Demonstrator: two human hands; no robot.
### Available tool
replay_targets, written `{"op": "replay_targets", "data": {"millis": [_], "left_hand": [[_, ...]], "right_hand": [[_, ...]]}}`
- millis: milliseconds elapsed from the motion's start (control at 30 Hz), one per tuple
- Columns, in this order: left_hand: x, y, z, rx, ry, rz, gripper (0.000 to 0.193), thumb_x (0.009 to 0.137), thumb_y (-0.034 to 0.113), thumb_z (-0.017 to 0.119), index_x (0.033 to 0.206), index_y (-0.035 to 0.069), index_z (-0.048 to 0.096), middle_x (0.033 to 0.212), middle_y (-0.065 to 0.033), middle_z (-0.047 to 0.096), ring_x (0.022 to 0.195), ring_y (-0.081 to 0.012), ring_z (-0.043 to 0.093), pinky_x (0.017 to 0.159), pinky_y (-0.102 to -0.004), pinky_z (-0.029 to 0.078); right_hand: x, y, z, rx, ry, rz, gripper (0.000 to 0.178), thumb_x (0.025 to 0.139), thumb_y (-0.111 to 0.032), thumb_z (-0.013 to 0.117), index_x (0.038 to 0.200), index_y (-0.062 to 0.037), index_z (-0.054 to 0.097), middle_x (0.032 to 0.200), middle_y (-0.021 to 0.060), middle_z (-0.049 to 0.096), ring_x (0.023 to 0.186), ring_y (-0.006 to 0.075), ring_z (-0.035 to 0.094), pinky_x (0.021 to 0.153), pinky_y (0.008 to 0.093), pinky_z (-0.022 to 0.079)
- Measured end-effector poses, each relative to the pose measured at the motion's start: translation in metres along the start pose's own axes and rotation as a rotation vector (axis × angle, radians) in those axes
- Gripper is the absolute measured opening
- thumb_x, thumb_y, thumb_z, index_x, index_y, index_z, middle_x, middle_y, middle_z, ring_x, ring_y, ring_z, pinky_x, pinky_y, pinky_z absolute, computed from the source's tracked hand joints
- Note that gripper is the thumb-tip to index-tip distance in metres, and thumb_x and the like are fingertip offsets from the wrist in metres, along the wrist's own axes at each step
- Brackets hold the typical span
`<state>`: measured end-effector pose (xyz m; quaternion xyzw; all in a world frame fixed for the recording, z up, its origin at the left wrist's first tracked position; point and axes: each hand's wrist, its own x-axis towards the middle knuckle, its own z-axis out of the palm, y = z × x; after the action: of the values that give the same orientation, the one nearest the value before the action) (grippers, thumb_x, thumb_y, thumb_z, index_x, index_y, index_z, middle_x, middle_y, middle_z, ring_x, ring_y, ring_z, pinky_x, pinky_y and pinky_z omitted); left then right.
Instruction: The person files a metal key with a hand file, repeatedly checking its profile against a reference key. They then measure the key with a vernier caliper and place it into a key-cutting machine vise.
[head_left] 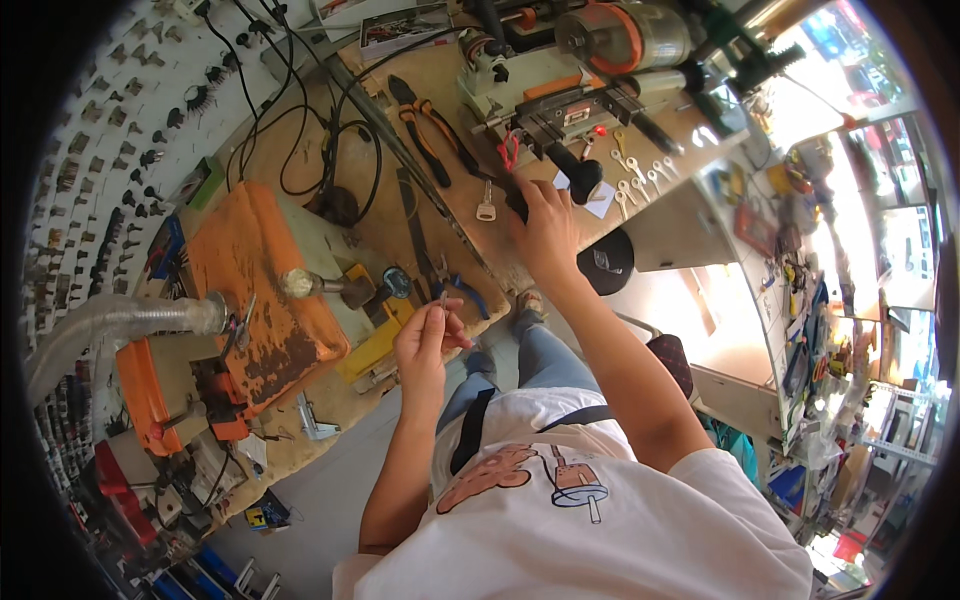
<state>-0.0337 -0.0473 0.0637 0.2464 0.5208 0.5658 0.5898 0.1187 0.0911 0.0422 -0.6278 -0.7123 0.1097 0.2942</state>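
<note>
My left hand (425,335) is closed in a pinch, held up by the front edge of the bench. A small thin piece shows at its fingertips, too small to name. Farther right, my right hand (548,230) reaches down to the wooden bench top, fingers curled at a small black object (517,205) that they partly cover. Just left of it lies a silver key (486,207). Beyond the hand stands a key cutting machine (575,110) with a black knob (585,178). Orange-and-black pliers (428,130) lie to the left.
Several keys (640,180) lie right of the machine. An orange, worn machine (260,290) with a clear hose (130,325) stands at left. Blue-handled pliers (465,295) lie by the bench edge. Black cables (330,150) coil at the back. Key blanks (110,160) hang on the left wall.
</note>
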Motion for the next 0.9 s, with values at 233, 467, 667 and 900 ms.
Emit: {"op": "replay_targets", "data": {"millis": [233,467,667,900], "left_hand": [[0.066,0.023,0.053,0.347,0.153,0.464,0.021,0.095,0.012,0.05,0.096,-0.006,0.06,0.084,-0.0055,0.058,0.071,-0.0114,0.056,0.062,-0.0236,0.048],[0.129,0.065,0.127,0.891,0.242,0.628,0.011,0.083,0.005,0.063,0.09,-0.003,0.065,0.08,-0.0095,0.06,0.067,-0.0166,0.058,0.06,-0.0268,0.045],[0.128,0.071,0.128,1.039,0.19,0.576,0.013,0.081,0.005,0.065,0.09,-0.004,0.064,0.077,-0.0102,0.062,0.065,-0.0163,0.059,0.06,-0.0259,0.044],[0.084,0.093,0.081,0.418,0.361,0.419,0.012,0.082,0.004,0.065,0.088,-0.007,0.067,0.082,-0.0047,0.06,0.071,-0.0122,0.059,0.063,-0.0235,0.046]], "right_hand": [[-0.021,0.03,-0.07,0.663,0.003,0.217,0.037,0.079,-0.011,0.068,0.112,-0.0038,0.053,0.1,0.0104,0.062,0.092,0.0211,0.06,0.079,0.0328,0.047],[0.055,0.025,-0.097,1.139,-0.782,0.203,0.038,0.082,-0.01,0.066,0.116,-0.0064,0.051,0.078,0.0026,0.055,0.072,0.0074,0.053,0.064,0.022,0.044],[0.08,0.029,-0.101,0.177,-0.604,-0.668,0.026,0.074,-0.011,0.067,0.094,-0.0069,0.051,0.062,0.0085,0.054,0.057,0.0164,0.06,0.048,0.0285,0.044],[0.106,0.005,-0.153,0.164,-0.544,-0.748,0.049,0.069,-0.026,0.074,0.114,-0.0118,0.059,0.091,0.0086,0.058,0.072,0.02,0.059,0.061,0.0285,0.048]]}}
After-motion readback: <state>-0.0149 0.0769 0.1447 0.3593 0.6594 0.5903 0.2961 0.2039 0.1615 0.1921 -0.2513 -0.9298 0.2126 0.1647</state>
